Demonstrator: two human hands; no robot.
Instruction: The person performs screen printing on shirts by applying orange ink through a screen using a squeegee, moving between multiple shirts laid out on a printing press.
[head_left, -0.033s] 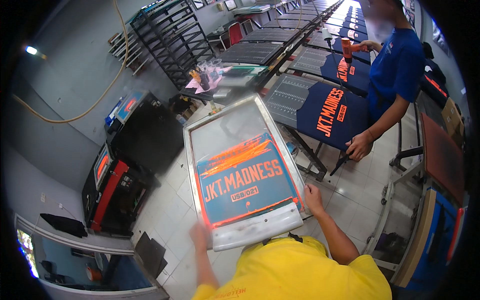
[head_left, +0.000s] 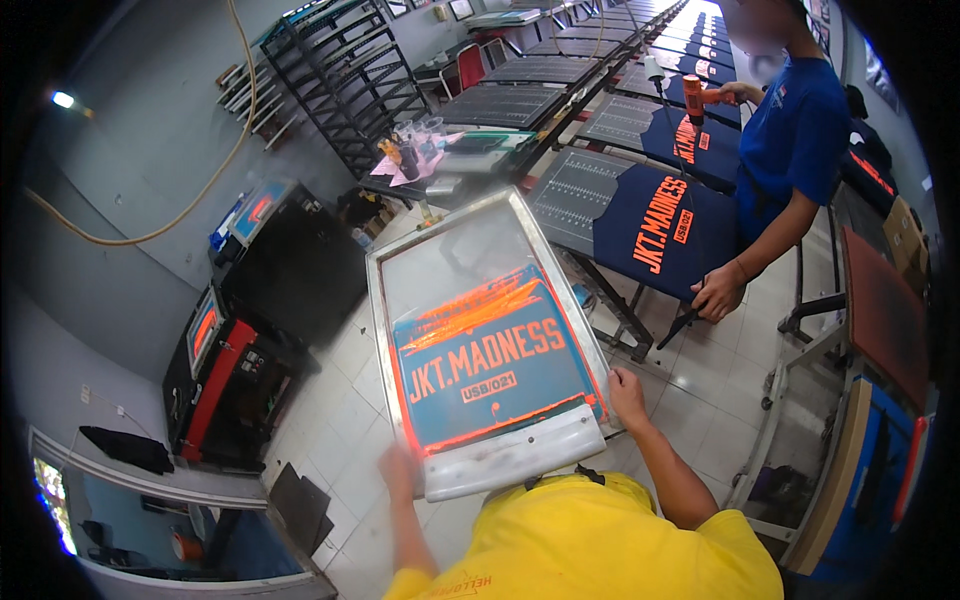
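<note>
A screen printing frame [head_left: 378, 330] with a pale metal rim lies tilted in front of me, above the tiled floor. Its mesh shows a blue-grey stencil with orange lettering, and orange ink [head_left: 470, 308] is smeared across the middle. Along the near end rests a wide white squeegee [head_left: 520, 450], edged with orange ink. At the near left corner, my left hand [head_left: 398, 470] is closed at the rim, blurred, its fingertips hidden. My right hand [head_left: 627, 398] grips the right rim near the squeegee, fingers curled.
To the right, a co-worker in blue [head_left: 800, 130] holds an orange heat gun [head_left: 695, 95] over dark printed fabric [head_left: 620, 225] on a long row of boards. A black rack [head_left: 345, 90] stands behind; dark machines [head_left: 300, 270] stand left, a brown-topped table [head_left: 880, 310] right.
</note>
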